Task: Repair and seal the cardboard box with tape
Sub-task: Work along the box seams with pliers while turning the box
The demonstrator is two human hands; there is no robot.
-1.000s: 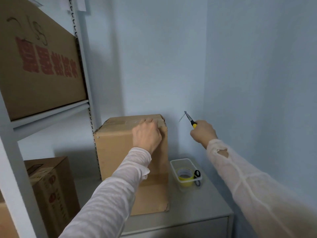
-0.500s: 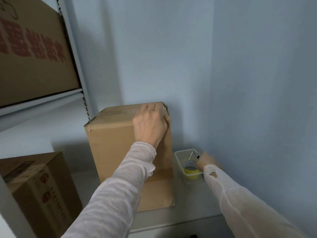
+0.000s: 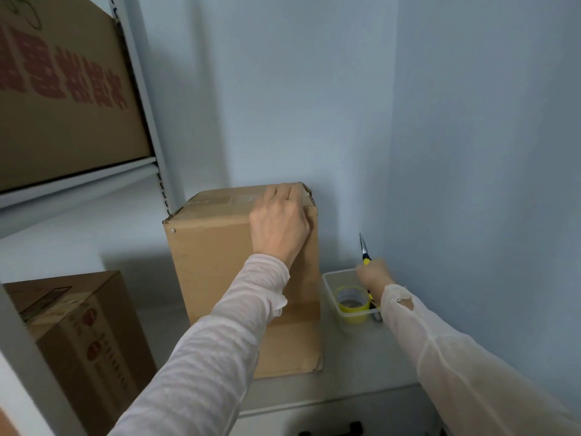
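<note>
A tall brown cardboard box (image 3: 213,278) stands on a grey cabinet top (image 3: 361,366) in the corner, with old tape across its lid. My left hand (image 3: 279,225) rests on the box's top right front edge, fingers laid over the lid. To the right, my right hand (image 3: 372,275) grips a pointed cutting tool (image 3: 363,247) with a yellow and black handle, blade up, just above a clear plastic tub (image 3: 330,287). A yellow tape roll (image 3: 352,305) lies in the tub.
The blue wall stands close on the right and behind. A metal shelf upright (image 3: 144,105) rises left of the box, carrying a large printed carton (image 3: 63,105). Another printed carton (image 3: 78,335) sits low on the left. A dark item lies in the tub's right end.
My right hand came down from chest height to the tub with the cutting tool, whose blade now points up. My left hand stayed on the box's top edge.
</note>
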